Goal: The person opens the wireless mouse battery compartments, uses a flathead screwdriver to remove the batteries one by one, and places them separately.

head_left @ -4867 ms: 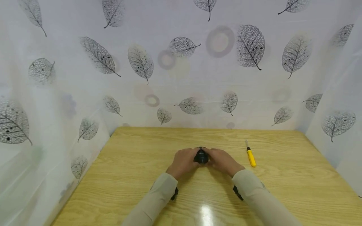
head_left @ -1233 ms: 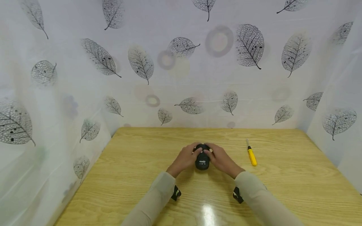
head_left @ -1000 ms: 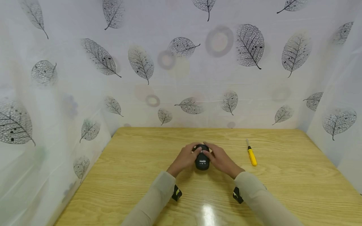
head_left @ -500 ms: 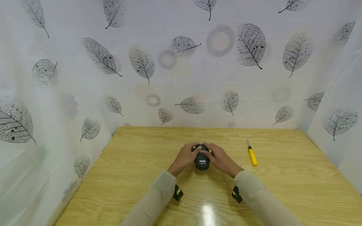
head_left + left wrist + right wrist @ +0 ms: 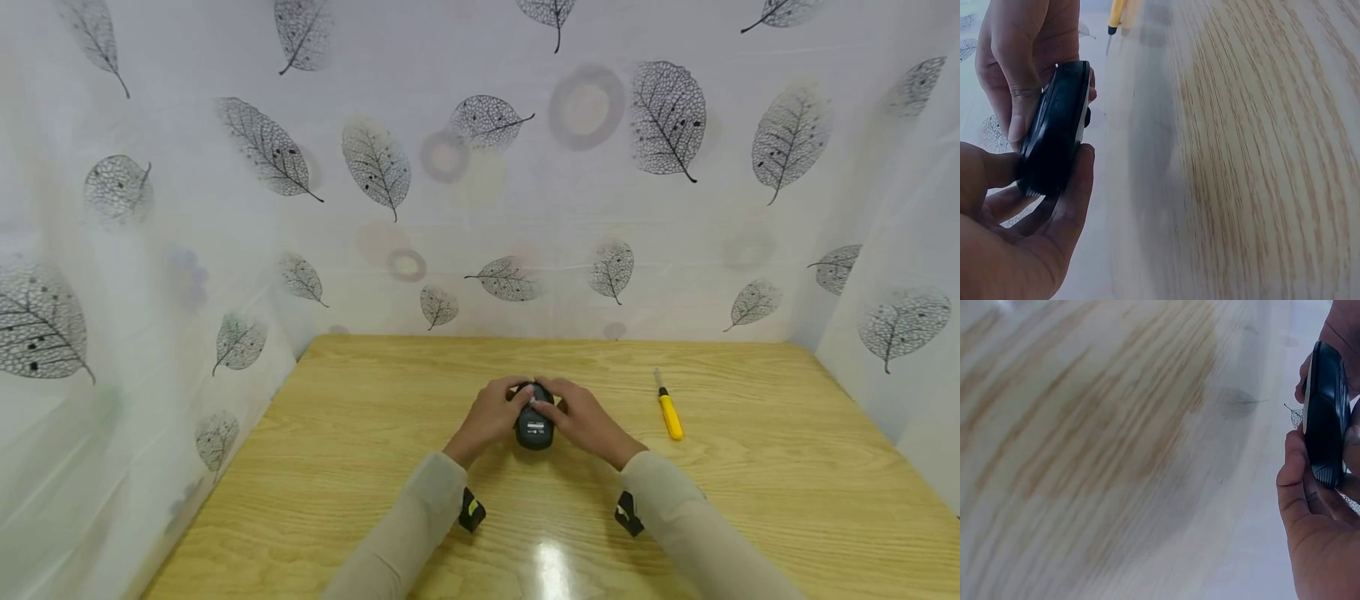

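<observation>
A small black computer mouse (image 5: 534,423) is held above the middle of the wooden table (image 5: 360,433), its underside with a white label turned up toward me. My left hand (image 5: 491,414) grips its left side and my right hand (image 5: 581,419) grips its right side, with fingertips on top near the far end. In the left wrist view the mouse (image 5: 1057,128) stands on edge between both hands. The right wrist view shows the mouse (image 5: 1324,412) pinched at the frame's right edge.
A yellow-handled screwdriver (image 5: 666,412) lies on the table to the right of my hands, tip pointing away. White curtains printed with leaves (image 5: 480,167) enclose the table at the back and both sides. Black wrist straps (image 5: 471,510) show under my sleeves.
Since about five seconds ago the mouse has been turned so its labelled underside faces up. Over the last second my fingertips have shifted slightly on its far end; the hands stay in place.
</observation>
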`<state>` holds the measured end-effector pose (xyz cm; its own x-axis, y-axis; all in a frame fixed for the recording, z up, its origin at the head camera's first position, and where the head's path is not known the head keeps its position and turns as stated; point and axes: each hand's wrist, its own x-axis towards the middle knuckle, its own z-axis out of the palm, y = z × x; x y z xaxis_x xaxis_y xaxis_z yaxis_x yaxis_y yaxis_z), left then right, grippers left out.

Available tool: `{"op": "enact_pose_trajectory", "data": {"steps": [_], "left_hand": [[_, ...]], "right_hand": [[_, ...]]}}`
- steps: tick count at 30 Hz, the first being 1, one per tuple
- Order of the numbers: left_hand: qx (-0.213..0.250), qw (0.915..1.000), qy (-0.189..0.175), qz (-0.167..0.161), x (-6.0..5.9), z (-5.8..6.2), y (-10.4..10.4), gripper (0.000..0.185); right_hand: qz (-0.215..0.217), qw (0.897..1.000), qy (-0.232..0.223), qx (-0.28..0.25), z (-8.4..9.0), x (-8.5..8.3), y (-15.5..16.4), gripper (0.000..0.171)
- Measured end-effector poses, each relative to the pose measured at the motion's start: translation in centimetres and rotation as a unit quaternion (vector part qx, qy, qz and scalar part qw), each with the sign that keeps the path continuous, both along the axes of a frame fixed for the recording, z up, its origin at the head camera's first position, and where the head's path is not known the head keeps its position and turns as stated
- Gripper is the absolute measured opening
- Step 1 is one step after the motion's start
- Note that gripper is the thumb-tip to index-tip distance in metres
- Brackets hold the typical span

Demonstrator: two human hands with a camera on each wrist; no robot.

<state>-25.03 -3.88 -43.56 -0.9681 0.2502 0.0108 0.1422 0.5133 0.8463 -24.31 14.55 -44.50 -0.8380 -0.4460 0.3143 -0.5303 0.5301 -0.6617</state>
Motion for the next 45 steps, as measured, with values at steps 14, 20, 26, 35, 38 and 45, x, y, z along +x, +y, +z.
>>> {"op": "enact_pose_trajectory", "data": {"steps": [14,20,26,35,38,45], "left_hand": [[-0.004,0.9999,-0.01,0.003,-0.07,-0.2,-0.16,0.037],[0.0,0.9999,-0.012,-0.005,-0.19,-0.43,-0.55,0.037],[0.012,0.9997,-0.017,-0.01,-0.19,-0.3,-0.68,0.037],[0.022,0.9992,-0.031,-0.009,-0.03,-0.33,-0.77,0.039],[0.024,0.999,-0.038,-0.007,-0.08,-0.32,-0.7,0.041],[0.031,0.9986,-0.043,-0.004,-0.02,-0.3,-0.62,0.04]], "right_hand": [[0.002,0.999,-0.033,0.005,0.1,-0.02,-0.26,0.044],[0.013,0.997,-0.071,-0.02,0.31,-0.12,-0.03,0.049],[0.007,0.996,-0.083,-0.027,0.55,-0.15,-0.05,0.045],[-0.002,0.996,-0.092,-0.018,0.79,-0.32,-0.24,0.046],[-0.003,0.995,-0.097,-0.026,0.75,-0.46,-0.1,0.048],[0.003,0.993,-0.108,-0.051,0.51,-0.68,-0.02,0.043]]}}
